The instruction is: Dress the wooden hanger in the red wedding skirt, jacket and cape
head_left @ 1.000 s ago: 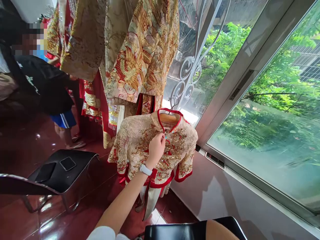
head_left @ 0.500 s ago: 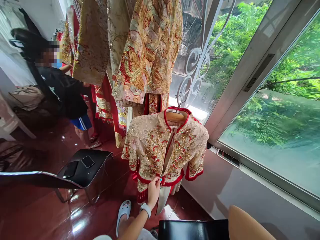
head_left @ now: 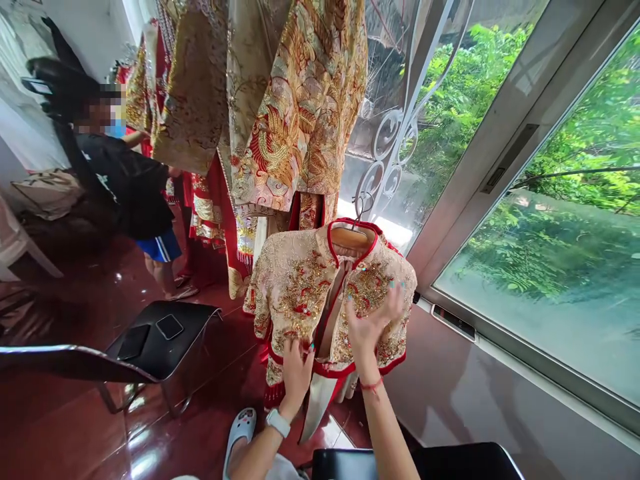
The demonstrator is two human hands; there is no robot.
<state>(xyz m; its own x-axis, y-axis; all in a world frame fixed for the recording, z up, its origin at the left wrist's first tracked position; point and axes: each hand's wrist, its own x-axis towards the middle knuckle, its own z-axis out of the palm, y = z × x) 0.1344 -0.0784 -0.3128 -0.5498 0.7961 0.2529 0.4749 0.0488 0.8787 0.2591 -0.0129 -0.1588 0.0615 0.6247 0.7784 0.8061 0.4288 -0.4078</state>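
Your left hand pinches the red hem of the beaded jacket hanging on its wooden hanger by the window; your right hand lies spread flat on its front. Expect soft, heavy, snag-prone cloth: grip the trim, not the beadwork.

Glossy dark-red floor. Black chair on it, left of big sliding window; daylight, green trees outside. White scrollwork grille beside window.
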